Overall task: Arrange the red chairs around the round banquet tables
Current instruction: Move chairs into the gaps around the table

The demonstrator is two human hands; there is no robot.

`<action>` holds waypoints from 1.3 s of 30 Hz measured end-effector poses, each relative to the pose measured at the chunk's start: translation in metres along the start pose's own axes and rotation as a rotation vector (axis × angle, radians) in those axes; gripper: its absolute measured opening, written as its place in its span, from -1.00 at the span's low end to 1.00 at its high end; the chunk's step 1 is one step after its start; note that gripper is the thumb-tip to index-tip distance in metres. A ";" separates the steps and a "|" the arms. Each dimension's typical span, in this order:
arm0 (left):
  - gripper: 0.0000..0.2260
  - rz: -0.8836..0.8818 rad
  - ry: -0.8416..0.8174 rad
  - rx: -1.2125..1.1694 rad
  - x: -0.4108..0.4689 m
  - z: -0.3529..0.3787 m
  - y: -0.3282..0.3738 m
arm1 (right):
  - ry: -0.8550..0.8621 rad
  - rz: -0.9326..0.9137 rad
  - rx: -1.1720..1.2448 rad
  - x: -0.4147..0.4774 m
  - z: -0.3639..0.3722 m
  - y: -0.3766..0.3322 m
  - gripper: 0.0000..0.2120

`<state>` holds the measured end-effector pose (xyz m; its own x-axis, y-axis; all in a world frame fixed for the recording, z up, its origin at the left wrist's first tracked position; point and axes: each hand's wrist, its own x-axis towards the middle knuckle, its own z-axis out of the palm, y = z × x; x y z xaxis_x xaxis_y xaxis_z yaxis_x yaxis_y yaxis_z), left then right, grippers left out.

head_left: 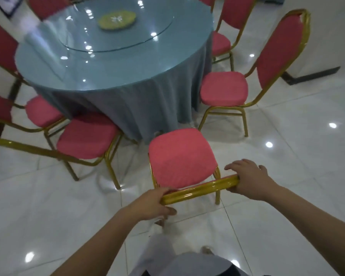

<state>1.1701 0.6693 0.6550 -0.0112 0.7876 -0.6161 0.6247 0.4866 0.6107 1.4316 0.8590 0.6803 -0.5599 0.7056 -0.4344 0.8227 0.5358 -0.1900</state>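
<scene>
Since left hand [157,204] and right hand [245,178] grip the red chair [181,156] by its rail ends (easier steering, I guess), it faces the table [127,100] edge squarely.

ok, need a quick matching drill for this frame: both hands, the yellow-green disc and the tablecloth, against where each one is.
Things:
1 left hand
2 right hand
3 yellow-green disc
4 blue tablecloth

Places:
a on the glass turntable
b gripping the right end of the gold top rail of the held chair
c draped over the round table
d gripping the left end of that rail

Pairs: 1-d; 2-b; 3-a; 4-c
</scene>
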 end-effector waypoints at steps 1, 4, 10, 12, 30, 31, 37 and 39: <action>-0.54 -0.020 0.115 -0.015 -0.003 0.008 0.001 | 0.064 0.027 0.022 -0.002 0.006 0.000 -0.41; -0.77 -0.038 0.341 0.012 -0.011 0.023 0.002 | 0.125 0.042 0.060 -0.001 0.018 -0.005 -0.50; -0.78 -0.100 0.417 0.031 -0.007 0.009 -0.004 | 0.108 0.048 0.124 0.020 0.013 -0.020 -0.63; -0.79 -0.113 0.431 0.026 -0.003 -0.004 -0.009 | 0.112 0.038 0.148 0.034 0.009 -0.030 -0.65; -0.84 -0.165 0.498 -0.026 0.099 -0.194 -0.064 | 0.062 0.032 0.162 0.240 -0.069 -0.123 -0.71; -0.85 -0.173 0.496 -0.017 0.104 -0.201 -0.067 | 0.059 0.029 0.162 0.246 -0.072 -0.125 -0.71; -0.89 -0.169 0.509 0.010 0.113 -0.211 -0.084 | 0.084 -0.008 0.134 0.260 -0.073 -0.124 -0.77; -0.90 -0.162 0.506 0.023 0.111 -0.209 -0.087 | 0.060 -0.030 0.102 0.257 -0.070 -0.124 -0.82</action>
<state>0.9513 0.7937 0.6379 -0.4808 0.7897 -0.3811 0.6004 0.6133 0.5132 1.1788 1.0062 0.6536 -0.5864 0.7185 -0.3741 0.8098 0.5092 -0.2915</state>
